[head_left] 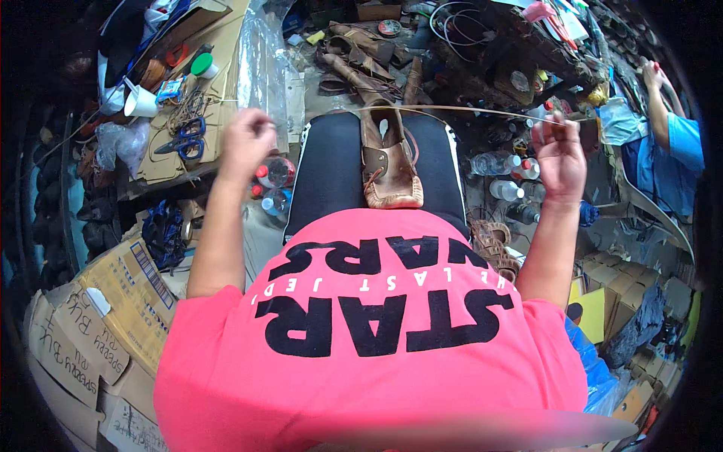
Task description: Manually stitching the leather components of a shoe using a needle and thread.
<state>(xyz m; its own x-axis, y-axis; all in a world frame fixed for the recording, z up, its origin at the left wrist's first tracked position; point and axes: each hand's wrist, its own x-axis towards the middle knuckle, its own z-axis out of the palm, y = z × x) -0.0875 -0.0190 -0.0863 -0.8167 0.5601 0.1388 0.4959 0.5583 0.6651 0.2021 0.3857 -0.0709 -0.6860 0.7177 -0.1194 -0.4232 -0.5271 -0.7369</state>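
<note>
Nearest the lens: a blurred strip (482,431), too indistinct to name, over the front of a pink shirt (361,377). Brown leather shoe (397,184) wedged between dark-trousered thighs (324,169), toe toward the wearer, opening away. Pale thread (467,111) stretched crosswise above the shoe's far end. Right hand (559,160) raised, fingers bent, pinching thread at fingertips. Left hand (248,143) raised opposite, fingers curled, motion-blurred; cannot tell whether it grips. Left side: scissors (188,141) on cardboard, near a white cup (141,102). Right: plastic bottles (506,190) beside the thigh; another person's forearm (658,113), blue sleeve.
</note>
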